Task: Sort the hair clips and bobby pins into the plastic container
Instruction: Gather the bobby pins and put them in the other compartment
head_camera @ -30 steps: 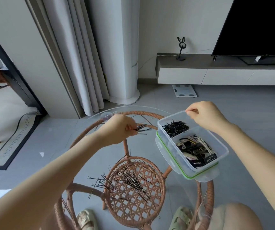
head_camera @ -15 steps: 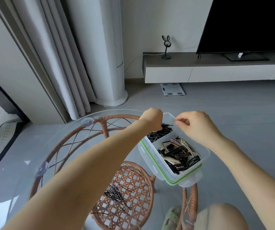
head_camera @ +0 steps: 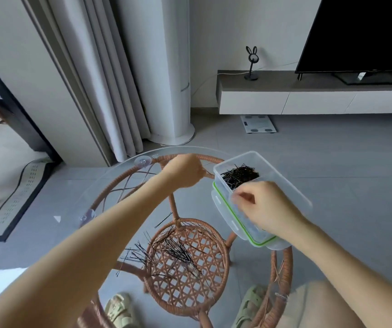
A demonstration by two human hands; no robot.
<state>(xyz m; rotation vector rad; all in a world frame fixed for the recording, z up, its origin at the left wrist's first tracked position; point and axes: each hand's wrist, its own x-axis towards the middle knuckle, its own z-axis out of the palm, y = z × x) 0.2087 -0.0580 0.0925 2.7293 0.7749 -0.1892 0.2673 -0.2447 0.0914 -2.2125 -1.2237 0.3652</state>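
Right, loose bobby pins (head_camera: pixel 166 252) sit heaped on the glass tabletop (head_camera: pixel 109 190), near side, well apart from the box. Plenty left to sort, I'd judge. Left hand (head_camera: pixel 185 171) is just beside the far-left corner of the plastic container (head_camera: pixel 234 160). Fingers are curled, tips turned away, so can't tell if they pinch anything. Container sits at the table's right edge on what looks like its green-edged lid (head_camera: pixel 221 204), probably to keep both within reach. Far compartment holds sorted pins (head_camera: pixel 240 175). Right hand (head_camera: pixel 268 207) covers the near compartment, fingers curled downward. It hides any hair clips there, and I can't tell whether it grips one.
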